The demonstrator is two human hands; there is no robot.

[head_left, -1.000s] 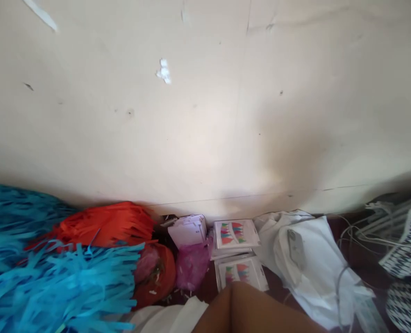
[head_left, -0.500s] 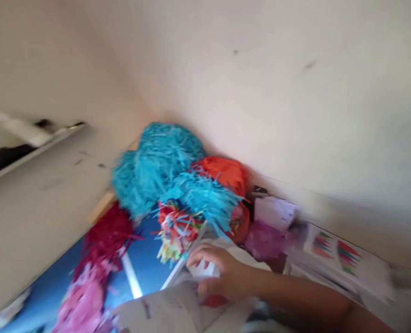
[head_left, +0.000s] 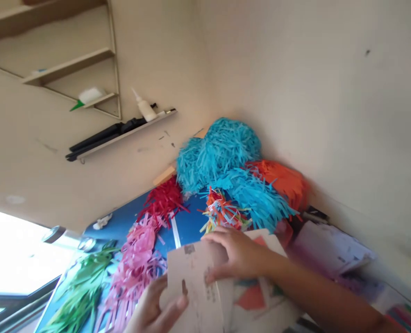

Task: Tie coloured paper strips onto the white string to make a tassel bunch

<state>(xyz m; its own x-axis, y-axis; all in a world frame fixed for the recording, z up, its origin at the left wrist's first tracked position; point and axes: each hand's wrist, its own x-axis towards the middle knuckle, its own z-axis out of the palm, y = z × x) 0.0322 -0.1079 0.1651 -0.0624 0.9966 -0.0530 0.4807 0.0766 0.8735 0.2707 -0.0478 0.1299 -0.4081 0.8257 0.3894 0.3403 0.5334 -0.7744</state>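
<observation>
A pale cardboard box [head_left: 193,284] with dark printed marks is tilted up at the bottom centre. My left hand [head_left: 160,305] grips its left side, thumb pressed on the front face. My right hand [head_left: 238,254] is closed over the box's upper right edge, fingers behind and thumb in front. Just right of the box are white sheets with a red shape [head_left: 250,297], partly under my right forearm. Behind the hands lies a multicoloured paper-strip bundle [head_left: 224,208], next to a blue fringed paper piece [head_left: 257,196].
A blue table [head_left: 131,210] carries red [head_left: 164,199], pink [head_left: 138,252] and green [head_left: 84,282] paper fringes. A large blue fringe [head_left: 226,148] and an orange one [head_left: 282,180] sit in the corner. Papers [head_left: 333,247] lie right. A wall shelf [head_left: 129,136] holds a white bottle [head_left: 146,108].
The view has swung left, bringing the shelves and window into sight. My left hand has come into view on the box. The box now stands more upright, with my right hand on its edge.
</observation>
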